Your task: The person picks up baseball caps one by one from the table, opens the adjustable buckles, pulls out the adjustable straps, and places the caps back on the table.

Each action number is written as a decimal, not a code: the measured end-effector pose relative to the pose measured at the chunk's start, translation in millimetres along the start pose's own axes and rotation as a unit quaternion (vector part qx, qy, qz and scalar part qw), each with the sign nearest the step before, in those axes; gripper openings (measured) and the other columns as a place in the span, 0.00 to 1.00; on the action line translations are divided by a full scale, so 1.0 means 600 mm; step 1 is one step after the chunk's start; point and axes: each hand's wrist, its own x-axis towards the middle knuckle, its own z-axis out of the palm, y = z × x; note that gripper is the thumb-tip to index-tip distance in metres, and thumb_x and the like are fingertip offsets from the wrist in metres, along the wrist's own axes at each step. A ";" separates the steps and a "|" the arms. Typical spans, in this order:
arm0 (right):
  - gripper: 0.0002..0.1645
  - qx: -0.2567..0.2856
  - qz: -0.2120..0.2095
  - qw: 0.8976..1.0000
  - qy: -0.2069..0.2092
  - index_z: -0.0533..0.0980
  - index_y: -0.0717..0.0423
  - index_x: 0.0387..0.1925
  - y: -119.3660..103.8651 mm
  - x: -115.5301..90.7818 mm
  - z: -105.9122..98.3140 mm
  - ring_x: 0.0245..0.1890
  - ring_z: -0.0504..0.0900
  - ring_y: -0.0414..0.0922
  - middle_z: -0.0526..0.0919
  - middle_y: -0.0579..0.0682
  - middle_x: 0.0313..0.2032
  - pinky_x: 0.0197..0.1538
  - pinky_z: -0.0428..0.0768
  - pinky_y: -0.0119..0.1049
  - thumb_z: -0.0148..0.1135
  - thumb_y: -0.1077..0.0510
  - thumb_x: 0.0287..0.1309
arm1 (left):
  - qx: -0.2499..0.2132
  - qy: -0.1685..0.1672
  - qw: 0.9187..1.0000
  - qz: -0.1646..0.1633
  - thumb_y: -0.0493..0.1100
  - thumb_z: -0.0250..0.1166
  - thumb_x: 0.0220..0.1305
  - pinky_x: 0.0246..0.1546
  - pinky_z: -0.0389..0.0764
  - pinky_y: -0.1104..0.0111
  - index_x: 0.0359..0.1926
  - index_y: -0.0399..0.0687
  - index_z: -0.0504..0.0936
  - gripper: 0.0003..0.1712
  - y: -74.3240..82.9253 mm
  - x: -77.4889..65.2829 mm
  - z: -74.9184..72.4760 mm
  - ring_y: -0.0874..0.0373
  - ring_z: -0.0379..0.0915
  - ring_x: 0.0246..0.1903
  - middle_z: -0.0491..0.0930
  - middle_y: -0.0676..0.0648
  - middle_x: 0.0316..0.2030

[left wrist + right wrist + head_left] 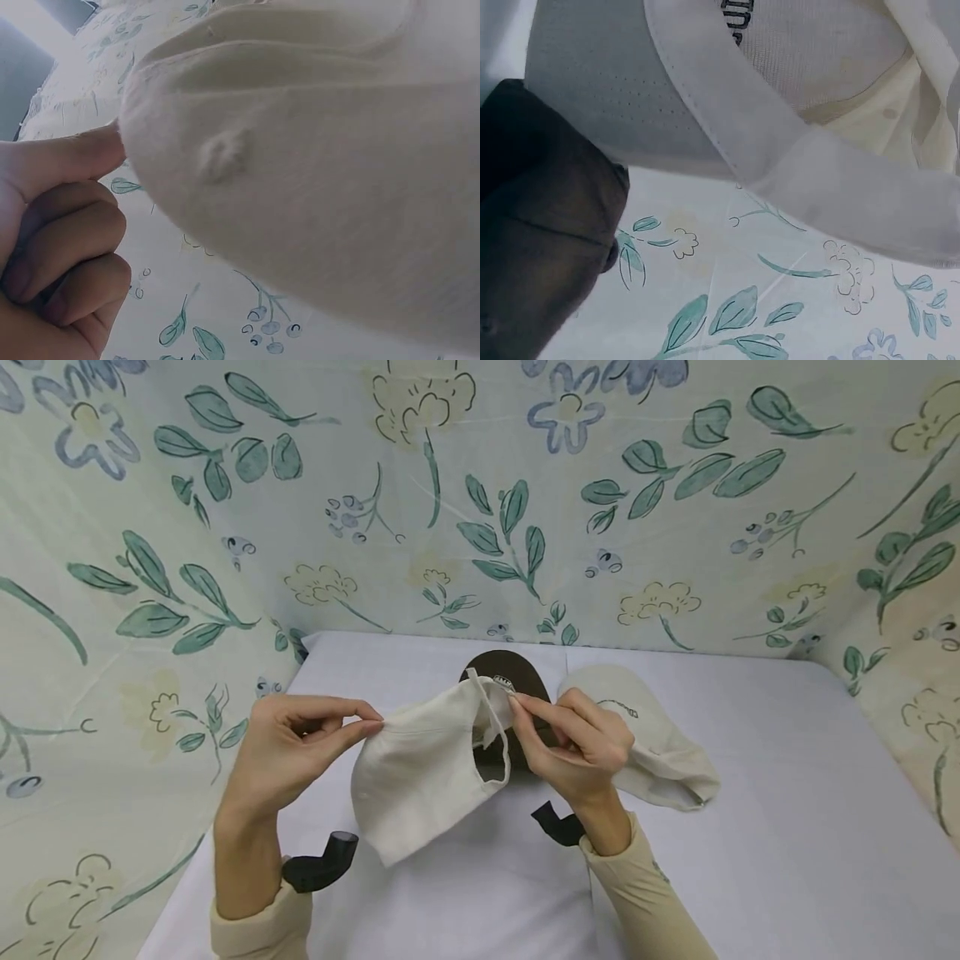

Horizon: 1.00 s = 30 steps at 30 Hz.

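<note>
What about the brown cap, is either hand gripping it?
No, the left hand and right hand pinch the raised white cap, with the brown cap behind it.

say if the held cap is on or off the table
Off: the left hand and right hand pinch the white cap, holding it above the table.

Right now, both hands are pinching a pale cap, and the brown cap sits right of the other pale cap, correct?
No: the head view shows the brown cap sitting left of the other pale cap. The left hand and right hand do pinch a pale cap.
</note>
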 end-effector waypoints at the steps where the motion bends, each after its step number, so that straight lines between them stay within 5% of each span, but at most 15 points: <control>1: 0.13 0.006 0.002 1.000 0.002 0.87 0.67 0.19 -0.002 0.002 -0.001 0.13 0.50 0.34 0.56 0.44 0.10 0.21 0.47 0.23 0.75 0.62 0.55 | 0.000 0.004 1.000 0.009 0.20 0.74 0.51 0.14 0.47 0.67 0.30 0.41 0.91 0.13 0.000 0.001 0.000 0.59 0.42 0.14 0.52 0.52 0.11; 7: 0.18 0.046 0.026 0.998 0.016 0.85 0.70 0.18 -0.016 0.014 -0.008 0.13 0.51 0.36 0.57 0.45 0.10 0.22 0.48 0.22 0.75 0.59 0.57 | -0.013 0.008 0.998 0.065 0.16 0.73 0.47 0.14 0.47 0.69 0.30 0.39 0.91 0.16 -0.002 0.004 0.007 0.61 0.44 0.14 0.58 0.54 0.12; 10: 0.15 0.078 0.052 0.995 -0.025 0.86 0.70 0.22 -0.021 0.020 -0.013 0.14 0.53 0.35 0.60 0.45 0.11 0.22 0.49 0.21 0.75 0.60 0.58 | -0.028 -0.006 0.994 0.104 0.14 0.73 0.45 0.14 0.47 0.71 0.30 0.37 0.91 0.18 -0.004 0.005 0.011 0.63 0.46 0.14 0.70 0.53 0.15; 14: 0.04 0.171 0.101 0.968 -0.152 0.88 0.69 0.33 -0.025 0.024 -0.015 0.16 0.58 0.35 0.64 0.44 0.15 0.22 0.55 0.23 0.74 0.68 0.56 | -0.037 -0.033 0.988 0.147 0.14 0.72 0.43 0.14 0.49 0.74 0.32 0.36 0.91 0.18 -0.007 0.007 0.016 0.65 0.49 0.14 0.75 0.52 0.18; 18: 0.15 0.227 0.147 0.928 -0.256 0.88 0.66 0.41 -0.034 0.022 -0.012 0.19 0.62 0.34 0.65 0.42 0.17 0.22 0.59 0.24 0.76 0.74 0.49 | -0.026 -0.060 0.985 0.160 0.14 0.72 0.44 0.15 0.53 0.75 0.33 0.38 0.91 0.19 -0.006 0.010 0.022 0.66 0.51 0.15 0.76 0.52 0.18; 22: 0.18 0.242 0.168 0.906 -0.305 0.88 0.65 0.43 -0.042 0.016 -0.005 0.20 0.63 0.33 0.66 0.42 0.18 0.22 0.60 0.22 0.78 0.74 0.47 | -0.031 -0.086 0.983 0.158 0.15 0.72 0.46 0.16 0.55 0.75 0.34 0.40 0.91 0.19 -0.003 0.011 0.028 0.66 0.51 0.15 0.77 0.53 0.18; 30: 0.15 0.245 0.158 0.901 -0.322 0.89 0.64 0.40 -0.049 0.009 0.006 0.20 0.62 0.33 0.66 0.41 0.18 0.23 0.60 0.22 0.79 0.72 0.47 | -0.046 -0.110 0.980 0.160 0.17 0.73 0.48 0.15 0.55 0.76 0.34 0.40 0.91 0.18 -0.002 0.012 0.042 0.66 0.53 0.15 0.80 0.51 0.20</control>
